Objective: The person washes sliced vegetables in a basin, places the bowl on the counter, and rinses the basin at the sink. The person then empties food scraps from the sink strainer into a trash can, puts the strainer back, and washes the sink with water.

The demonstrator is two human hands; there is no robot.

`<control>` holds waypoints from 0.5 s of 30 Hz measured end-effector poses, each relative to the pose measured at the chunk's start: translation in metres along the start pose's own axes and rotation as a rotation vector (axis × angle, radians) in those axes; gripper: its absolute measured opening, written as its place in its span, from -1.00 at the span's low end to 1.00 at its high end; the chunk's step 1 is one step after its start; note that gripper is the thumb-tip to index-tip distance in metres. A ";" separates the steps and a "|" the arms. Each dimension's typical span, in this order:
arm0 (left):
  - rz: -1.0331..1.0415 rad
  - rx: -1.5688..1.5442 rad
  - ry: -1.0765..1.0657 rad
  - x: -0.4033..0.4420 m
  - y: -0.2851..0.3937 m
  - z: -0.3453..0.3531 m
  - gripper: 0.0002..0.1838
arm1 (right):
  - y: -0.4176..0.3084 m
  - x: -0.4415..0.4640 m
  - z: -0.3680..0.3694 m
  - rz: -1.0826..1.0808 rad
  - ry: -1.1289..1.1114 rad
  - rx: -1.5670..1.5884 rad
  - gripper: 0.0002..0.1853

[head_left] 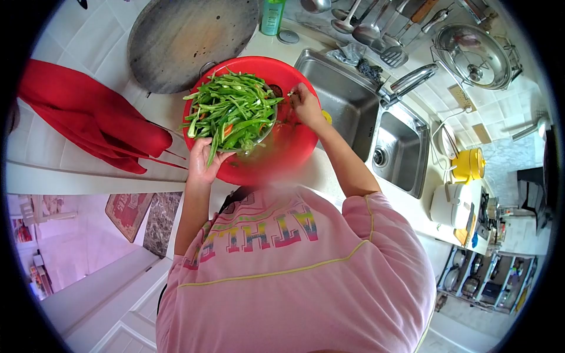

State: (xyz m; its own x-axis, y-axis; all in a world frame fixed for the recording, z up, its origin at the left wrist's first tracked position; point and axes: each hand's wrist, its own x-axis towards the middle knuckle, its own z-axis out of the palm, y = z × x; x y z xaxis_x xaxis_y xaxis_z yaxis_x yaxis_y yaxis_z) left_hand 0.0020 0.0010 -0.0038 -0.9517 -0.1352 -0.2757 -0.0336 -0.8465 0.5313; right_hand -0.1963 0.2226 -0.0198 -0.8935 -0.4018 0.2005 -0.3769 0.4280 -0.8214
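A heap of sliced green peppers (232, 106), with a few orange-red pieces, fills a round bowl (274, 122) whose thin greyish rim barely shows. This bowl is held over a large red basin (294, 154). My left hand (206, 162) grips its near left edge, the thumb up against the pepper strips. Over the basin's right side, my right hand (307, 107) has its fingers pinched together around a small pale bit, too small to name. Some loose bits lie in the basin below, partly blurred.
Right of the basin is a double steel sink (347, 112) with a faucet (412, 79). A large round board (191, 44) leans behind, near a green bottle (272, 17). Red cloth (106, 117) hangs at left. A yellow pot (469, 165) and white cooker (451, 205) stand at right.
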 end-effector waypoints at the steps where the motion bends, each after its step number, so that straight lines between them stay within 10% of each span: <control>1: -0.001 0.000 0.005 0.000 0.000 0.000 -0.49 | 0.003 0.001 0.002 -0.015 0.026 -0.045 -0.92; 15: 0.023 -0.011 -0.016 -0.001 -0.001 0.002 -0.51 | -0.007 0.014 -0.051 0.207 0.065 0.597 -0.88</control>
State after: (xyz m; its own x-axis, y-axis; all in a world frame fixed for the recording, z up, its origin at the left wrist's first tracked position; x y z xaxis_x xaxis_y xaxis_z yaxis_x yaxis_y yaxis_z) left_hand 0.0028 0.0032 -0.0027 -0.9569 -0.1465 -0.2508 -0.0086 -0.8488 0.5286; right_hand -0.2189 0.2554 0.0161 -0.9533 -0.3010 0.0223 -0.0103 -0.0413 -0.9991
